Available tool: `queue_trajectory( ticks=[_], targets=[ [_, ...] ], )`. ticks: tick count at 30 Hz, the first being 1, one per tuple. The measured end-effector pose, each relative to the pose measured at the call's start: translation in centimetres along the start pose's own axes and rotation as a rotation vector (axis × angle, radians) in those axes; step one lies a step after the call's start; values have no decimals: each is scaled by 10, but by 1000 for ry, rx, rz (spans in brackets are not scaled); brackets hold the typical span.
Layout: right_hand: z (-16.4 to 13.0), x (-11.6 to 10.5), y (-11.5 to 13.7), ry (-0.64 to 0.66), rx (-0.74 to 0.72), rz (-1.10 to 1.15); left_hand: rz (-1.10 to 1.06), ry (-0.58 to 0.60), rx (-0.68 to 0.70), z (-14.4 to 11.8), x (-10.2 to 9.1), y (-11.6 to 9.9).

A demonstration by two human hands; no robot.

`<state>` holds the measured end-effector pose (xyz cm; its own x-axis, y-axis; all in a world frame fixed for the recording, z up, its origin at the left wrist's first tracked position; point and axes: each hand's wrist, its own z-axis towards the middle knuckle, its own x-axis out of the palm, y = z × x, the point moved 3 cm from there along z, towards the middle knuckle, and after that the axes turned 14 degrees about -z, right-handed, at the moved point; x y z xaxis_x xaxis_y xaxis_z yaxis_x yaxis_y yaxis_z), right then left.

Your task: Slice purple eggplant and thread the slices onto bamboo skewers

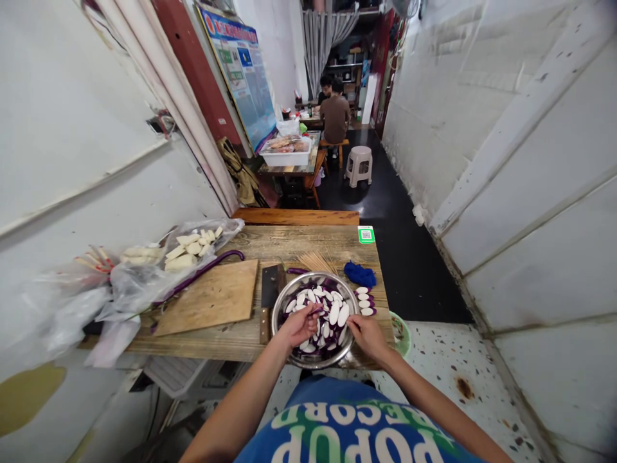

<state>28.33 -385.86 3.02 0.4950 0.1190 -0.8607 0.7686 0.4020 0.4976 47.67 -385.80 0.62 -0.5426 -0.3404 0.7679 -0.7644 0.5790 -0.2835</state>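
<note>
At the bottom centre of the frame we see our blue shirt [357,431], its front printed with big white block letters edged in green; upside down from here, they read "POPUP" with "RECORD" on the line beyond. Our forearms come up from the lower edge bare, with no sleeves, watch or bands showing. Our left hand [299,326] and right hand [369,335] wear no gloves or rings.

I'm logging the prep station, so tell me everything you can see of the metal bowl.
The metal bowl is round, shiny, steel-looking and shallow, upright at the near edge of the wooden table. It holds many eggplant slices, white with purple skin. The left hand reaches in among them; the right hand rests at its right rim. A cleaver lies beside it.
</note>
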Motion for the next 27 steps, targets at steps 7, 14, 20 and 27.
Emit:
queue_trajectory(
  ticks=[7,14,20,27],
  targets=[
    [0,-1,0,-15,31,-19,284,-49,140,1,3,5],
    [-2,1,1,-15,30,-7,118,-113,235,5,0,0],
    [-1,3,2,-13,31,3,39,-154,327,4,-2,-5],
    [-1,1,4,-6,27,4,-136,-244,409,10,-9,-10]
  ],
)
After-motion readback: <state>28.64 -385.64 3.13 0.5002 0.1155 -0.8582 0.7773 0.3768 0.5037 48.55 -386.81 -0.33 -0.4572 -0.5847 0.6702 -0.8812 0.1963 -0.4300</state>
